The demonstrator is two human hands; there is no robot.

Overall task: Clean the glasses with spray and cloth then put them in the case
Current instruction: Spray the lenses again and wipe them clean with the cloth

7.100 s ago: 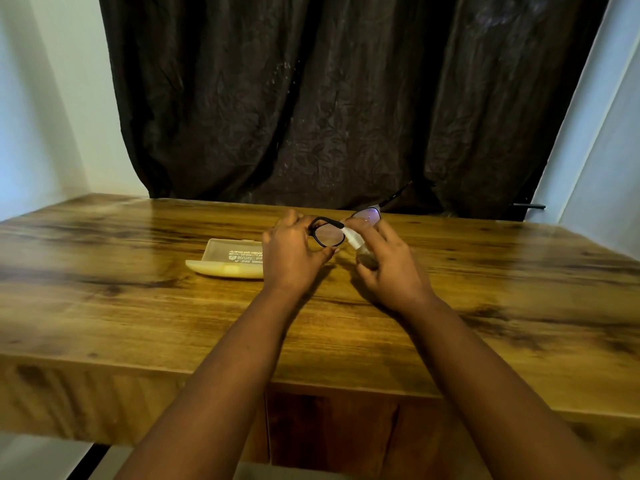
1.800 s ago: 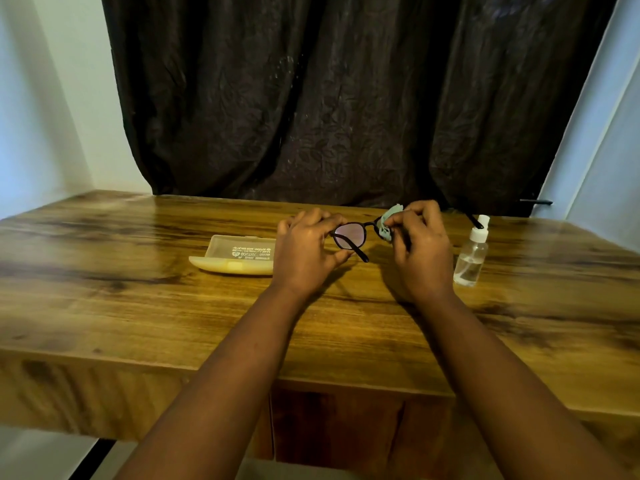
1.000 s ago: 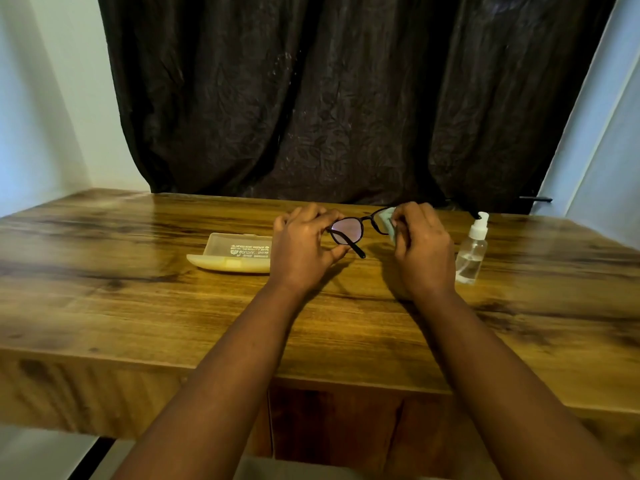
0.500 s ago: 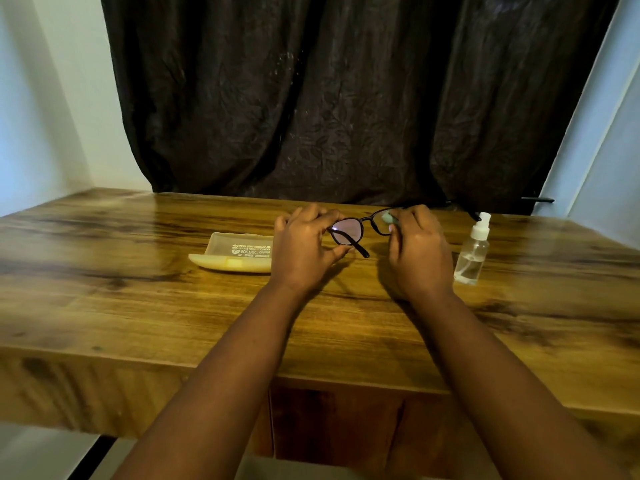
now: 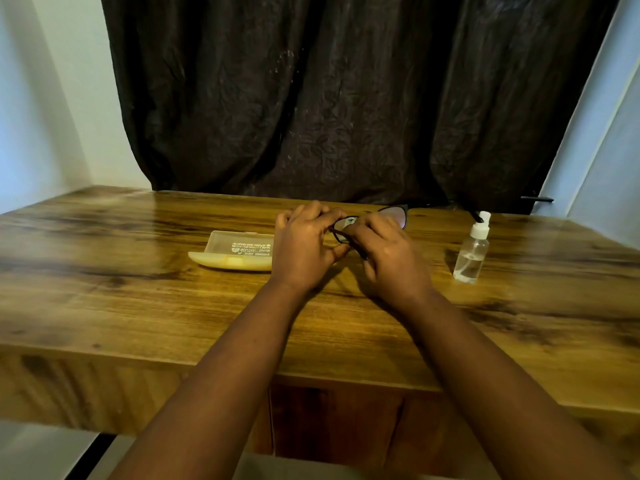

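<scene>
Both hands hold black-framed glasses [image 5: 397,216] just above the table's middle. My left hand [image 5: 304,249] grips the left end of the frame. Beside it, my right hand [image 5: 389,259] pinches the left lens, and a pale bit of cloth [image 5: 349,222] shows through that lens; the rest of the cloth is hidden under the fingers. The right lens sticks out bare above my right hand. A yellowish glasses case [image 5: 235,252] lies open on the table left of my left hand. A small clear spray bottle [image 5: 471,256] with a white top stands upright to the right of my right hand.
The wooden table [image 5: 138,306] has its front edge close to me. A dark curtain [image 5: 346,98] hangs behind its far edge, with pale walls on both sides.
My right hand has slid left with the cloth, from the right lens to the left lens. The right lens is now uncovered. Left hand, case and bottle have stayed put.
</scene>
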